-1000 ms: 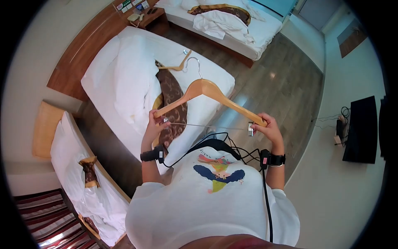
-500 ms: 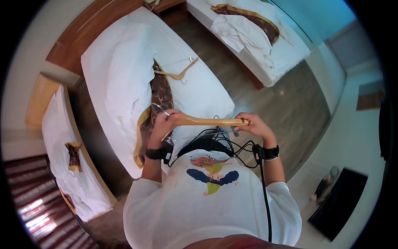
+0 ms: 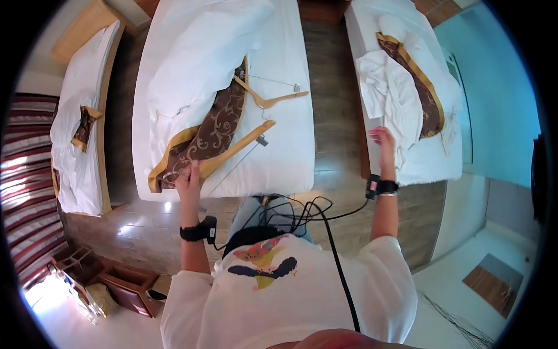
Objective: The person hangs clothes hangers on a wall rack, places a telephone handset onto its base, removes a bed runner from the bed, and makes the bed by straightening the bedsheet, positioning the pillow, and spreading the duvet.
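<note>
My left hand (image 3: 187,179) is closed around one part of a wooden clip hanger (image 3: 241,143), over the foot of the middle bed. The hanger's free arm slants up to the right, with a metal clip near its tip. A second wooden clip hanger (image 3: 263,101) lies on the white sheet just beyond it. Beneath and beside the held hanger runs a brown patterned bed runner (image 3: 216,123) with gold edging. My right hand (image 3: 382,138) is out to the right with nothing in it, fingers loosely apart, in front of a rumpled white cloth (image 3: 386,87) on the right bed.
The middle bed (image 3: 285,168) carries a bunched white duvet (image 3: 192,64). Another brown runner (image 3: 427,96) lies on the right bed. A narrower bed (image 3: 81,174) stands at left, with striped curtains (image 3: 32,157) beyond. Black cables (image 3: 299,212) hang before my legs.
My right hand has let go of the hanger and moved right. My left hand has carried the hanger left, its free arm now tilted upward. The view has turned.
</note>
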Motion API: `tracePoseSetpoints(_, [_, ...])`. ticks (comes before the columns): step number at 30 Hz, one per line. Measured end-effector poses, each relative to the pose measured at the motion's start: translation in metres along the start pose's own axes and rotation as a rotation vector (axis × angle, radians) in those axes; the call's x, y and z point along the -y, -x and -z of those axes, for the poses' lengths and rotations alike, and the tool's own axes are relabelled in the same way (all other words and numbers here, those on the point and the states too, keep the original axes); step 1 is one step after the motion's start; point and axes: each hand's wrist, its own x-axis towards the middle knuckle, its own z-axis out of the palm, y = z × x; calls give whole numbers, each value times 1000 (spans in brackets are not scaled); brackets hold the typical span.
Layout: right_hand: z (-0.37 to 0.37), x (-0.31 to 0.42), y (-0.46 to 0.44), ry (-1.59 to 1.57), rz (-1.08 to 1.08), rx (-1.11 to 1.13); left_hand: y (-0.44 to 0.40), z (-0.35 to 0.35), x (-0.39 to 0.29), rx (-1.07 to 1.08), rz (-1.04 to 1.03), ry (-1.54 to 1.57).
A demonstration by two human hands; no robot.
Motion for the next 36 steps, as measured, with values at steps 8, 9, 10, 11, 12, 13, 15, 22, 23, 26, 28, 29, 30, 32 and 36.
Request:
tracePoseSetpoints(8, [-202, -208, -100, 355, -24, 563, 63, -8, 51, -8, 191, -172])
tracePoseSetpoints(9, [-223, -213, -102, 554, 80, 563, 73, -7, 57, -17, 229, -195])
tracePoseSetpoints(10, [-242, -209, -95, 752, 187, 555, 85, -6, 63, -26, 268, -216])
tracePoseSetpoints(11, [-254, -204, -92, 796, 55, 639, 97, -6, 71, -44, 267, -220])
tracePoseSetpoints(12, [-263, -210, -91, 792, 62, 649, 111, -5, 78, -73, 323, -155])
tracePoseSetpoints(13, [-273, -219, -92, 836, 104, 661, 120, -4, 82, -103, 378, -89])
tracePoseSetpoints(15, [-287, -231, -93, 974, 189, 692, 130, 2, 82, -119, 399, -99])
tracePoseSetpoints(22, [-279, -214, -89, 1149, 20, 675, 145, 12, 85, -197, 501, -61])
tracePoseSetpoints(23, [-274, -220, -87, 1116, 123, 579, 144, 13, 87, -203, 499, -55])
tracePoseSetpoints(26, [-247, -228, -79, 1039, 207, 525, 136, 15, 90, -221, 426, -47])
tracePoseSetpoints(28, [-228, -218, -81, 924, 375, 420, 124, 15, 90, -196, 380, -148])
tracePoseSetpoints(29, [-215, -209, -84, 875, 427, 429, 118, 15, 91, -201, 362, -136])
tracePoseSetpoints(30, [-205, -195, -82, 875, 444, 414, 113, 15, 91, -218, 330, -118])
tracePoseSetpoints(32, [-183, -165, -72, 698, 545, 428, 99, 15, 87, -228, 274, -87])
tracePoseSetpoints(36, [-142, -110, -49, 641, 444, 409, 59, 15, 58, -191, 245, 45])
